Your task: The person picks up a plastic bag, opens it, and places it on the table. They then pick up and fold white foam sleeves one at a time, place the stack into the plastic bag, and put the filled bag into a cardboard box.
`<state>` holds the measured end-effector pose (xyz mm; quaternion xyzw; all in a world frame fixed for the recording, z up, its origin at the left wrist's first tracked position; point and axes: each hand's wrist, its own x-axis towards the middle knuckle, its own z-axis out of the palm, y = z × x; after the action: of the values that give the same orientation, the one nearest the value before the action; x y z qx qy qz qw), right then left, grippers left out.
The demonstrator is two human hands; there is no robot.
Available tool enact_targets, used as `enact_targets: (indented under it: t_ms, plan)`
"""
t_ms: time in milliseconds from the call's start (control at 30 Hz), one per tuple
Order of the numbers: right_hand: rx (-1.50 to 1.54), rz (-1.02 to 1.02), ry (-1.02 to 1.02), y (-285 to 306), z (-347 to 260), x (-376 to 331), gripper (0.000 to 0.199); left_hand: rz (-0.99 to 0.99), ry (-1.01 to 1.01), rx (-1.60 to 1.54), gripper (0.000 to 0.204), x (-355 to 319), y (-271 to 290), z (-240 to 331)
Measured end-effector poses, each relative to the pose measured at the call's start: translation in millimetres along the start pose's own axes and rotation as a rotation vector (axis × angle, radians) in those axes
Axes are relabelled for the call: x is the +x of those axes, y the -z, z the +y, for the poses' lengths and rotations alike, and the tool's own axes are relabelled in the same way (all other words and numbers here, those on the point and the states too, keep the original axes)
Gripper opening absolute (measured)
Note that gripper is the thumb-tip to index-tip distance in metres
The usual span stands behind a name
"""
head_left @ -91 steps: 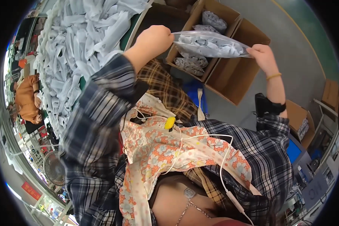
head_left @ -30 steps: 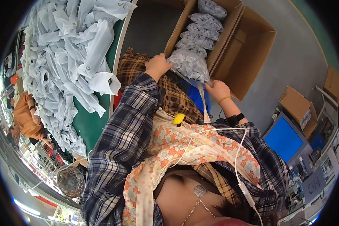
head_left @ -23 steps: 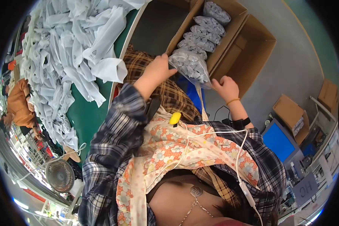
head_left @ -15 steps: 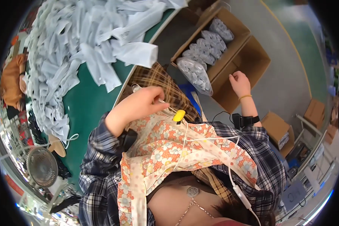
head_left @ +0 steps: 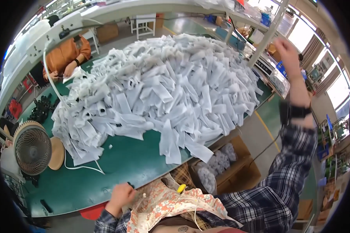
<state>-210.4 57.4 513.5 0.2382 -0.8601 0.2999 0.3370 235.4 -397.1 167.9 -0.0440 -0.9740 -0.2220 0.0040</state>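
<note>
Left hand [head_left: 119, 195] clenched at green worktop [head_left: 116, 167] near edge, grip contents unclear, right hand [head_left: 286, 48] raised high, blurred, grip can't tell, white strip pile [head_left: 163, 89] mid-worktop, strips pointing every way, carton [head_left: 225, 167] below.

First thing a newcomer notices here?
The huge pile of white fabric strips covering most of the green table. Then the right hand, raised high and blurred at the upper right, and the left hand closed at the table's near edge. A small fan stands at the left end.
</note>
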Motion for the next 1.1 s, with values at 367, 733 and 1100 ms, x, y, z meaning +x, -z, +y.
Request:
enact_targets:
  t_ms: [367, 733, 1100]
  plan:
    - [-0.227, 0.067, 0.021, -128.2, 0.0, 239.2, 0.041, 0.210, 0.057, 0.072, 0.022, 7.5, -30.3, 9.0]
    - [-0.633, 0.258, -0.216, -134.6, -17.0, 214.6, 0.033, 0.141, -0.015, 0.047, 0.024, 14.1, -25.6, 3.5]
    - [0.095, 0.054, 0.500, -134.4, -95.7, -46.0, 0.010, 0.139, 0.068, -0.032, 0.017, 3.9, -22.5, 11.8]
